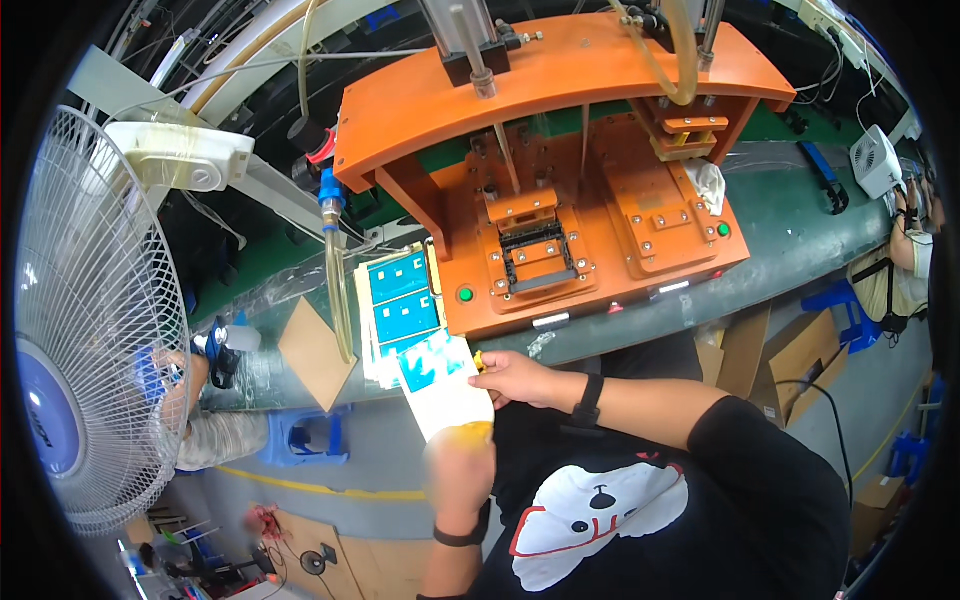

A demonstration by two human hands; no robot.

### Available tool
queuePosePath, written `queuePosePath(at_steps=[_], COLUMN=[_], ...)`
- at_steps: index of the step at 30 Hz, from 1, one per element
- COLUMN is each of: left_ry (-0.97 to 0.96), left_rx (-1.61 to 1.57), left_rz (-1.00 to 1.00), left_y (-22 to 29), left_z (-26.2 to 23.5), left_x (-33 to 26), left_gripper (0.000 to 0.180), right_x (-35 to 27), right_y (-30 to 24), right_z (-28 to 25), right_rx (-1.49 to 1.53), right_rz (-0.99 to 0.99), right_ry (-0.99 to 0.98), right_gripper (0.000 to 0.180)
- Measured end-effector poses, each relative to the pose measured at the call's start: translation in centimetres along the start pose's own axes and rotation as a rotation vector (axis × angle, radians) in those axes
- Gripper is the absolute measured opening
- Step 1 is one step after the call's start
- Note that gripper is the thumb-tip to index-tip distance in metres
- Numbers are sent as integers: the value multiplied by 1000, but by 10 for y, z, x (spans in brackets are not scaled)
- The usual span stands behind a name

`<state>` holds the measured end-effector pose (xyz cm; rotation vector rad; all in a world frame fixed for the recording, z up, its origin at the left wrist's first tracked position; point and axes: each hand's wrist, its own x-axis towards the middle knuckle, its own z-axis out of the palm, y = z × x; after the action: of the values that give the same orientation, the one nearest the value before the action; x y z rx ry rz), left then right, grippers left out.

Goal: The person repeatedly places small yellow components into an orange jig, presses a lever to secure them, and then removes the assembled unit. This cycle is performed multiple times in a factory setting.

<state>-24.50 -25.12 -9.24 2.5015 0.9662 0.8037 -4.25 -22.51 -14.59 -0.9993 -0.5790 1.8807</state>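
In front of the orange press, a white backing sheet with bright blue film (433, 362) is between my two hands. My left hand (465, 475), smeared by motion, grips its lower end, with yellow at the fingertips. My right hand (520, 380) is closed in a pinch at the sheet's right edge, yellow covering on a fingertip. Just beyond lies a stack of sheets with blue film pieces (405, 318), partly under the held sheet. A black rectangular frame (540, 283) sits in the left fixture of the orange press (480, 318).
A brown cardboard piece (318, 352) lies left of the stack, beside a clear hose (338, 290). A large fan (110, 330) stands at far left. A white cloth (708, 187) rests by the right fixture. Cardboard boxes (800, 365) stand on the floor at right. Other people sit at both sides.
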Motion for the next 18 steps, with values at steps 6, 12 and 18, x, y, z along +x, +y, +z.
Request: queuePosePath(at_steps=[6, 12, 18], left_ry=[82, 212, 211], left_rx=[-326, -257, -815], left_rz=[-141, -98, -274], left_y=[18, 30, 13], left_z=[16, 13, 27], left_x=[-10, 41, 30], left_gripper=[52, 40, 30], right_x=[-7, -90, -158], right_y=[24, -42, -60], right_z=[-5, 6, -36], right_rx=[-411, -833, -881], right_rz=[-314, -609, -737], right_ry=[46, 72, 172], right_gripper=[12, 16, 16])
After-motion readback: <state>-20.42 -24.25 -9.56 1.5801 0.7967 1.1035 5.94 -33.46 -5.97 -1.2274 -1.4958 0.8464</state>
